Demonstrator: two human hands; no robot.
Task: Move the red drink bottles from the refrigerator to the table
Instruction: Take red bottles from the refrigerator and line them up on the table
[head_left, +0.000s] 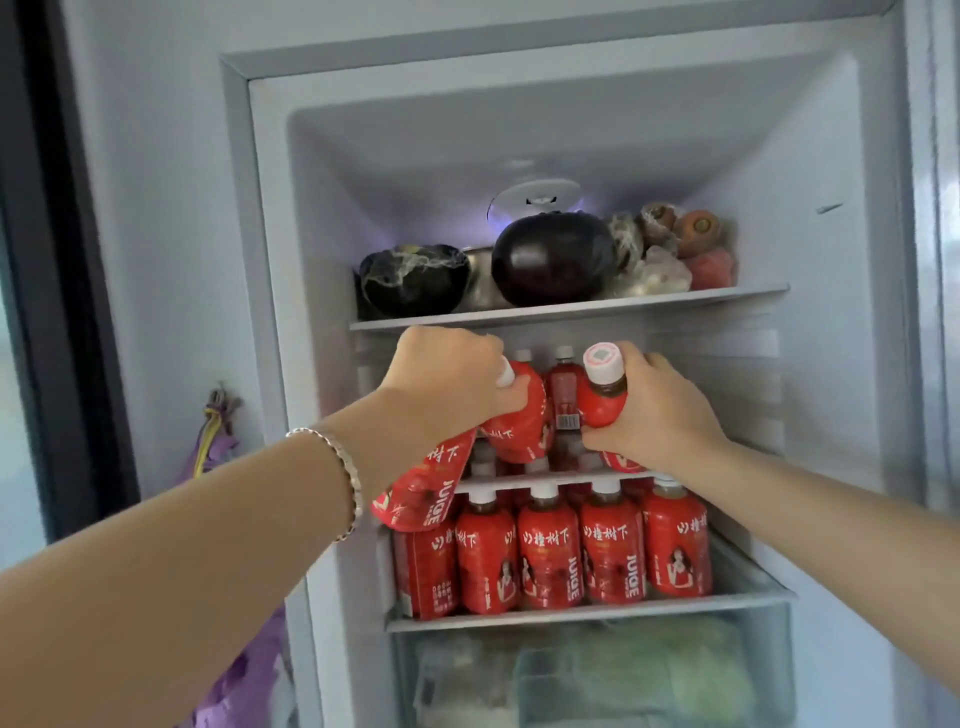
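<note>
The open refrigerator (831, 322) holds red drink bottles with white caps on two shelves. My left hand (447, 379) grips two red bottles by their necks: one (519, 421) tilts right, the other (421, 493) hangs down to the left. My right hand (654, 410) is closed around another red bottle (602, 395), tilted so its white cap faces me. More bottles stand behind on the middle shelf (563, 389). A row of several upright red bottles (550, 556) fills the lower shelf.
The top shelf (571, 309) carries a dark eggplant (550, 260), a wrapped dark bowl (410, 280), carrots and bagged vegetables (675, 249). A clear drawer (597, 675) with greens sits below. A purple bag (228, 675) hangs on the wall at left.
</note>
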